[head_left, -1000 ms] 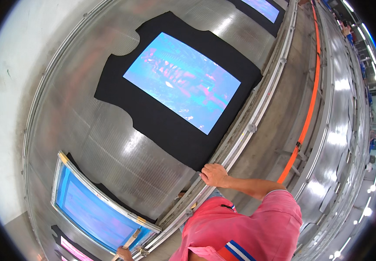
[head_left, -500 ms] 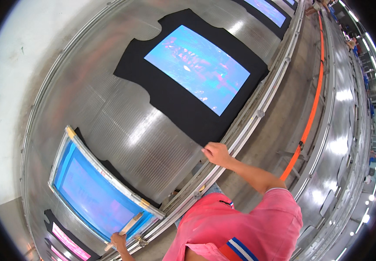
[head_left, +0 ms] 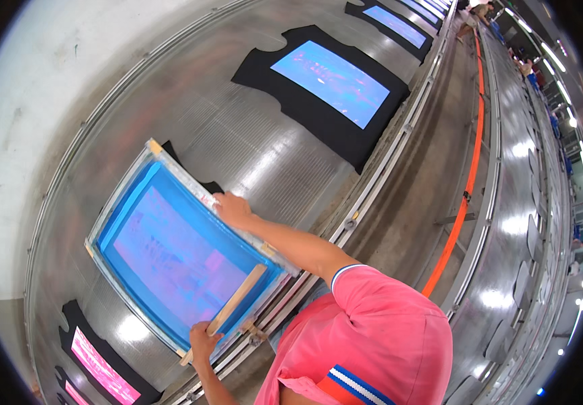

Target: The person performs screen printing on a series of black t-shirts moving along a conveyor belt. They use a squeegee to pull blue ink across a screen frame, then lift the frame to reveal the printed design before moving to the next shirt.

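Note:
A screen-printing frame (head_left: 122, 169) with a blue and violet mesh lies over a black fabric piece (head_left: 173, 154), which is mostly covered and pokes out past its far edge. My left hand (head_left: 203, 343) is closed around the lower end of a wooden squeegee (head_left: 241, 297) resting on the mesh at the frame's near end. At the frame's upper-right rail, my right hand (head_left: 234, 210) has its fingers bent over the edge. Beyond the frame lies a black shirt panel (head_left: 325, 128) bearing a bright blue printed rectangle.
A long metal table (head_left: 237, 128) with a side rail (head_left: 365, 202) runs away from me. More black panels (head_left: 399, 37) lie farther along it, and pink-printed ones (head_left: 106, 361) at lower left. An orange strip (head_left: 470, 169) follows the aisle beside another metal table (head_left: 517, 216).
My right hand has left the corner of the black shirt panel and moved left onto the frame's rail. The squeegee remains in my left hand. The view has shifted toward the frame.

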### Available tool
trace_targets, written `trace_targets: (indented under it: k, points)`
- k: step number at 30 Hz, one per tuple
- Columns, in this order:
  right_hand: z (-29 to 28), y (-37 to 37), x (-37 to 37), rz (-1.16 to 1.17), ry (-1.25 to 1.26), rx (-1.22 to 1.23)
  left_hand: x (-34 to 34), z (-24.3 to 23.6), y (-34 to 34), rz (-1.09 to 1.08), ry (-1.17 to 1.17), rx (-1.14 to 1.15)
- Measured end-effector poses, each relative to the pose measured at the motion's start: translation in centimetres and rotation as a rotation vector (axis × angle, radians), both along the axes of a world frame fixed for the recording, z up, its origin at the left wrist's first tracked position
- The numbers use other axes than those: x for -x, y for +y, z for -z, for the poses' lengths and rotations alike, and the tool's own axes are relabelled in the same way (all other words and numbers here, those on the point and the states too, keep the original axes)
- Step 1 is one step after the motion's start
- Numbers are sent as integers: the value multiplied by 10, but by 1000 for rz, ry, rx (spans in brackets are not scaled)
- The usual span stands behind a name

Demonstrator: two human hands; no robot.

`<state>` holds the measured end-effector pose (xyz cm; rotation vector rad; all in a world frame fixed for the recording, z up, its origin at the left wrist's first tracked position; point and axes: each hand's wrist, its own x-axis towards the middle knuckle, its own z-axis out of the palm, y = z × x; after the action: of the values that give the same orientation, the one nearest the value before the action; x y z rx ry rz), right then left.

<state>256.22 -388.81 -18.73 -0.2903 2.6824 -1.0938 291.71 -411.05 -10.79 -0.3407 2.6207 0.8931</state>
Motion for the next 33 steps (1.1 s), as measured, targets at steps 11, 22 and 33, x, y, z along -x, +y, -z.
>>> trace_targets:
  k: [11,22,33]
  points:
    - [44,-15,-1,-84,176,-172,-66,45,28,-115,208,321]
    - [15,-11,9,-22,104,-232,-22,0,4,-126,-42,329]
    - [53,8,22,-349,230,-431,12,69,-19,37,-275,242]
